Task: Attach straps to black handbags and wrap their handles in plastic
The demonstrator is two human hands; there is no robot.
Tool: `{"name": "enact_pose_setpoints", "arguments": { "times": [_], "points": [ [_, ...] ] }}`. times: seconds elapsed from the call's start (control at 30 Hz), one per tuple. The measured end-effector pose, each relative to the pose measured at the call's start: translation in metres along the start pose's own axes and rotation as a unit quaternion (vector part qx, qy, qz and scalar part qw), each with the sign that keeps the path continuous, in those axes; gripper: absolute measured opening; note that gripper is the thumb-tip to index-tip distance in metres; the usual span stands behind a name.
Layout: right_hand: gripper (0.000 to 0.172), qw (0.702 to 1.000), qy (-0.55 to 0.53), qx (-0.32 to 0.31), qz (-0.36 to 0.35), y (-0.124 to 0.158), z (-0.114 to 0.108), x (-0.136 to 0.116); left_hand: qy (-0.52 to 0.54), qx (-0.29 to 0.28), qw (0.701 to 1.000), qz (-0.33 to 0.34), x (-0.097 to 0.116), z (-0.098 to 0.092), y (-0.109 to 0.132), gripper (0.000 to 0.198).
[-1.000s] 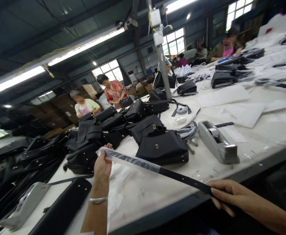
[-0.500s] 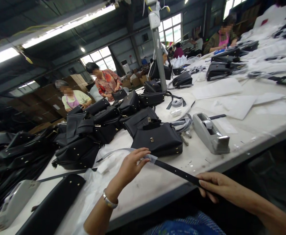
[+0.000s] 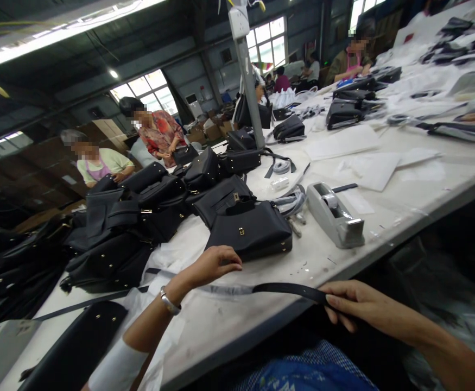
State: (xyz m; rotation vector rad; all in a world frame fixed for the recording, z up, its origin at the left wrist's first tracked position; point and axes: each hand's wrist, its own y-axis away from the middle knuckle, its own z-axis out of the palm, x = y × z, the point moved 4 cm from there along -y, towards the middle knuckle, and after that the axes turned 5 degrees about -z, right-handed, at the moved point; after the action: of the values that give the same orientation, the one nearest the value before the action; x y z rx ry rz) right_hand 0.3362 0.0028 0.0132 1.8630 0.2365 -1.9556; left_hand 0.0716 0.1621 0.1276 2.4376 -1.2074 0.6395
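Observation:
A black strap [image 3: 288, 287] with small holes stretches across the front of the table, its left portion inside a clear plastic wrap [image 3: 231, 290]. My right hand [image 3: 349, 304] pinches the strap's bare end between thumb and fingers, just off the table edge. Above the wrapped portion is my left hand [image 3: 213, 266], fingers curved and thumb apart, holding nothing. Just beyond it lies a black handbag [image 3: 253, 228] with a gold clasp. A bangle [image 3: 168, 301] circles my left wrist.
A grey tape dispenser [image 3: 337, 217] stands right of the handbag. More black bags [image 3: 111, 214] are piled at left, with another long black bag [image 3: 80, 347] near the front. White sheets [image 3: 378, 171] lie on the right. A metal post [image 3: 250, 92] rises mid-table. Several people work beyond.
My left hand has come off the wrapped part of the strap, which now sags lower toward the table. My right hand still grips the end. The view has shifted slightly right.

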Motion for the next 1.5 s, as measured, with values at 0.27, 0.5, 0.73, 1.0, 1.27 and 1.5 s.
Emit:
{"name": "enact_pose_setpoints", "arguments": {
  "times": [0.27, 0.5, 0.73, 1.0, 1.27, 1.5],
  "points": [
    [0.044, 1.0, 0.029, -0.005, 0.004, 0.001, -0.004, 0.002, 0.022, -0.064, 0.998, -0.014, 0.004, 0.031, 0.009, 0.028],
    [0.035, 0.999, 0.03, -0.032, -0.006, 0.014, -0.001, -0.007, 0.048, -0.093, 0.994, 0.038, -0.001, 0.052, 0.006, 0.054],
    [0.035, 0.999, 0.048, 0.024, 0.01, 0.031, -0.019, -0.004, 0.124, -0.177, 0.976, -0.013, -0.018, 0.059, -0.002, 0.034],
    [0.041, 0.982, 0.169, 0.071, 0.04, 0.032, -0.029, -0.004, 0.135, -0.119, 0.983, -0.025, -0.021, 0.058, -0.004, 0.043],
    [0.035, 0.985, 0.167, 0.031, 0.039, 0.013, -0.009, -0.018, 0.134, -0.071, 0.988, 0.0, 0.014, 0.066, -0.012, 0.04],
    [0.033, 0.99, 0.136, 0.02, 0.03, 0.003, 0.003, -0.028, 0.145, -0.095, 0.984, 0.047, 0.023, 0.072, -0.01, 0.03]
  ]
}}
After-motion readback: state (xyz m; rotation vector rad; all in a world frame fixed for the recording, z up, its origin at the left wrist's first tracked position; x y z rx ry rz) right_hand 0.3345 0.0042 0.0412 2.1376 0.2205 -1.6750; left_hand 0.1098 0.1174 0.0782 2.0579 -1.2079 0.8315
